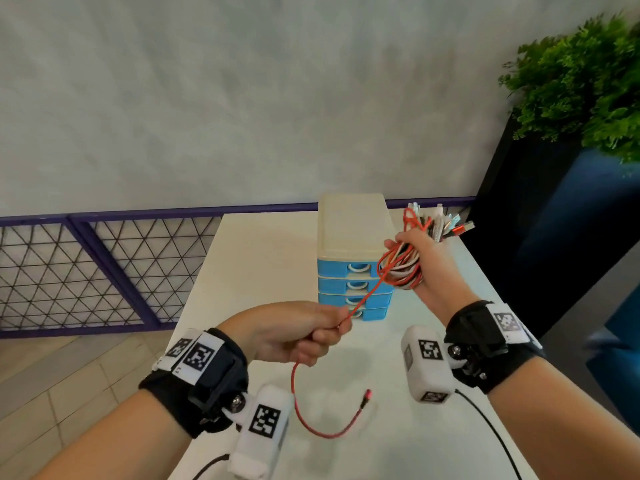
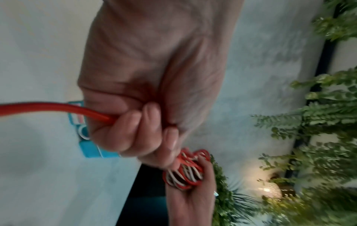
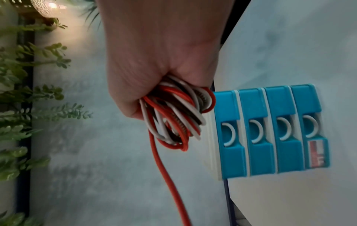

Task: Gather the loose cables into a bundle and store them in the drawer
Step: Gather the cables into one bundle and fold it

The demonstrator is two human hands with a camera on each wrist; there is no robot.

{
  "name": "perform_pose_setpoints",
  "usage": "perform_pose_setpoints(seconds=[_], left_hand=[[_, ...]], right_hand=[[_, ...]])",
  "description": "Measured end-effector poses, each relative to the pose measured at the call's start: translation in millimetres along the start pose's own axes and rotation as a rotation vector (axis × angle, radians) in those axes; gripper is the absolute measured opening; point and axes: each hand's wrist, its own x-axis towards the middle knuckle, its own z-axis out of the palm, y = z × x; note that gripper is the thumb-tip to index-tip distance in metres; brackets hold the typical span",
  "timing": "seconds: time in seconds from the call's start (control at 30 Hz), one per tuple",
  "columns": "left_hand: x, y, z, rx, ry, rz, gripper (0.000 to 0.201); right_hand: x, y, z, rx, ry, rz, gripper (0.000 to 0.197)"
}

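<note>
A coiled bundle of red, white and dark cables (image 1: 403, 268) (image 3: 173, 116) (image 2: 185, 169) is gripped in my raised right hand (image 1: 420, 261) (image 3: 154, 64), plug ends sticking out above the fist. One red cable (image 1: 363, 299) (image 3: 164, 171) (image 2: 48, 107) runs from the bundle down to my left hand (image 1: 311, 329) (image 2: 135, 122), which pinches it in a curled fist. Its loose tail (image 1: 322, 429) hangs below and curves over the white table (image 1: 263, 258), ending in a red plug (image 1: 366, 396). The blue drawer unit (image 1: 355, 284) (image 3: 270, 130) stands behind, all drawers shut.
A purple-framed mesh fence (image 1: 86, 271) runs along the table's left and far side. A dark planter (image 1: 540, 237) with a green plant (image 1: 581, 81) stands at the right. Grey wall behind. Tiled floor (image 1: 69, 375) lies to the left.
</note>
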Motion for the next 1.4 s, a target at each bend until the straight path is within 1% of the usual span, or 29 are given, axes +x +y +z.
perform_pose_setpoints(seconds=[0.07,0.1,0.17,0.23,0.27,0.33,0.4,0.43,0.5,0.57,0.63,0.67,0.7,0.77,0.83,0.87,0.97,1.0,1.03,1.07,1.1,1.2,1.23,1.27,1.33,1.4], left_hand=[[0,-7,-8,0.112,-0.035,-0.059,0.027],[1,-8,-11,0.198,-0.018,-0.067,0.026],[3,-4,-12,0.446,0.086,-0.031,0.025],[6,4,-10,0.688,0.246,0.060,0.019],[8,8,-10,0.760,0.326,0.115,0.017],[12,15,-8,0.807,0.479,0.233,0.019],[14,19,-6,0.813,0.607,0.364,0.021],[15,20,-4,0.825,0.647,0.426,0.018],[15,22,0,0.834,0.687,0.536,0.008],[14,23,3,0.829,0.725,0.653,0.004],[14,23,3,0.872,0.760,0.757,0.010],[14,22,2,0.873,0.770,0.787,0.014],[14,20,0,0.844,0.773,0.786,0.021],[13,17,-3,0.775,0.775,0.733,0.035],[13,15,-5,0.775,0.782,0.670,0.041],[13,15,-7,0.798,0.786,0.629,0.041],[11,19,-19,0.886,0.781,0.482,0.028],[9,19,-24,0.898,0.760,0.431,0.031],[8,19,-29,0.873,0.730,0.371,0.037],[6,17,-34,0.781,0.692,0.313,0.040],[4,16,-37,0.624,0.637,0.257,0.040],[-1,11,-38,-0.009,0.389,0.145,0.029],[-2,12,-36,-0.175,0.324,0.130,0.026],[-2,13,-34,-0.293,0.283,0.131,0.025],[-1,19,-26,-0.433,0.260,0.161,0.024],[1,24,-17,-0.510,0.257,0.187,0.021]], right_hand=[[1,-5,-4,-0.011,-0.033,0.020,0.025],[-1,-6,-3,-0.021,-0.065,0.032,0.024],[-7,-8,1,-0.046,-0.141,0.059,0.019],[-13,-9,5,-0.101,-0.232,0.098,0.013],[-16,-10,8,-0.156,-0.281,0.121,0.011],[-21,-11,12,-0.307,-0.367,0.154,0.013],[-23,-10,15,-0.443,-0.424,0.167,0.025],[-23,-8,16,-0.494,-0.442,0.166,0.027],[-25,-5,18,-0.556,-0.471,0.167,0.023],[-27,-4,20,-0.519,-0.538,0.199,0.017],[-30,-4,21,-0.422,-0.606,0.256,0.014],[-31,-3,20,-0.381,-0.619,0.279,0.014],[-31,-3,20,-0.352,-0.626,0.292,0.016],[-31,0,19,-0.337,-0.633,0.303,0.023],[-32,4,18,-0.374,-0.635,0.301,0.024],[-32,5,18,-0.404,-0.627,0.288,0.024],[-27,9,14,-0.460,-0.562,0.238,0.025],[-24,10,12,-0.465,-0.528,0.217,0.028],[-21,12,10,-0.468,-0.489,0.202,0.031],[-19,12,7,-0.467,-0.456,0.187,0.032],[-17,13,5,-0.461,-0.427,0.171,0.029],[-14,14,0,-0.414,-0.359,0.135,0.011],[-14,16,0,-0.390,-0.345,0.130,0.010],[-14,17,1,-0.366,-0.340,0.129,0.009],[-14,20,2,-0.338,-0.341,0.131,0.009],[-14,24,5,-0.324,-0.349,0.130,0.011]])
